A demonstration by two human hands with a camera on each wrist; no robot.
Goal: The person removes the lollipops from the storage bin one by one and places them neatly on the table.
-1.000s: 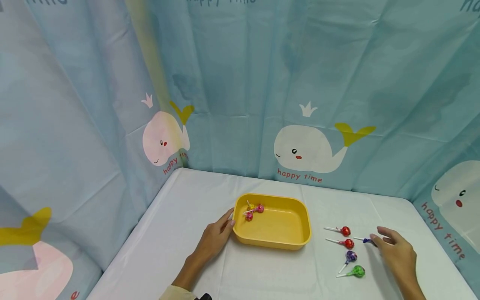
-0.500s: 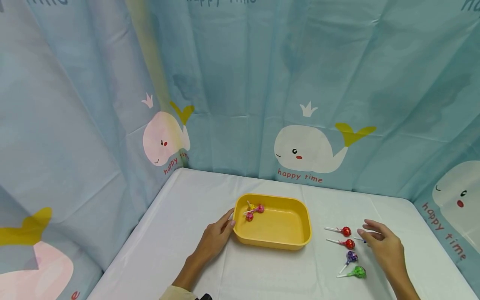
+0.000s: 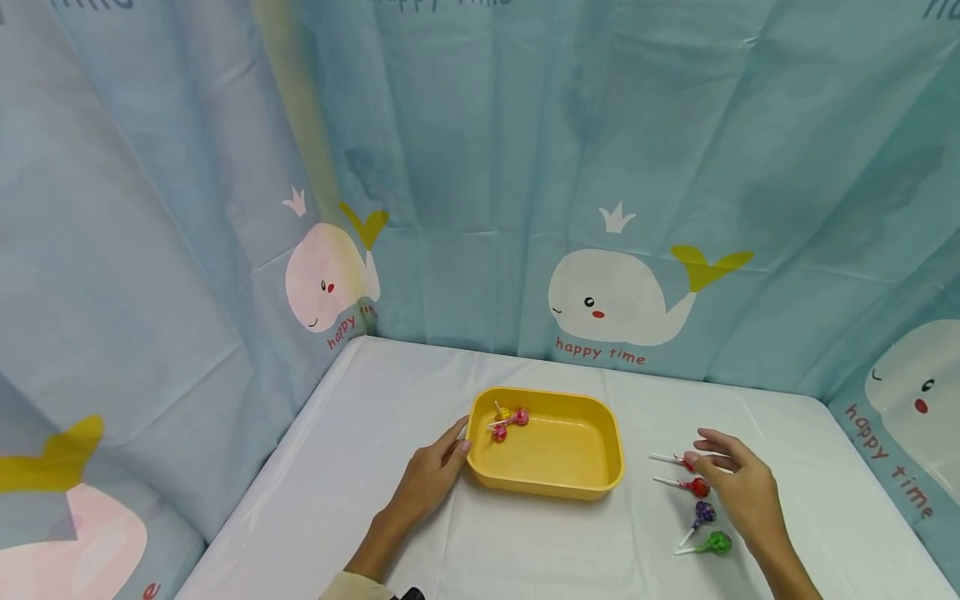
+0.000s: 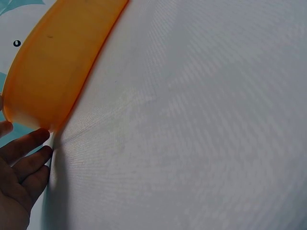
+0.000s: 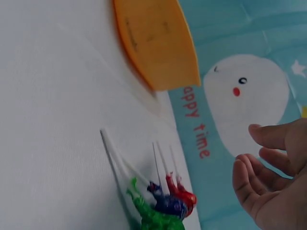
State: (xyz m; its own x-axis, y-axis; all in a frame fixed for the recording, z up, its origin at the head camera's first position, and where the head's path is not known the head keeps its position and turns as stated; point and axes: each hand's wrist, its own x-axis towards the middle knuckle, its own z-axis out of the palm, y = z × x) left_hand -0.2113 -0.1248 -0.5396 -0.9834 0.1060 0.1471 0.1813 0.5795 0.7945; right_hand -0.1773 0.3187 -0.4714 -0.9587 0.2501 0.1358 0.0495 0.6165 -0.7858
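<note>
My left hand (image 3: 429, 477) rests against the left end of a yellow tray (image 3: 540, 485), its fingers fairly straight; fingertips (image 4: 43, 134) touch the tray's end in the left wrist view. Inside the tray lie two pink lollipops (image 3: 521, 417) and a yellow lollipop (image 3: 502, 412). My right hand (image 3: 742, 492) hovers over the lollipops at the right, fingers loosely bent and nothing between them. Below its fingers is a red lollipop (image 3: 686, 461), partly covered. A second red lollipop (image 3: 700, 486), a purple one (image 3: 703, 512) and a green one (image 3: 718, 543) lie nearer. The blue lollipop is hidden in the head view.
A white cloth (image 3: 360, 425) covers the table. Blue curtains (image 3: 465, 275) printed with whales hang along its back and sides. Table space lies between the tray and the row of lollipops.
My right hand has moved left, from the blue lollipop to above the far red one, covering part of it. The left hand and the tray have stayed put.
</note>
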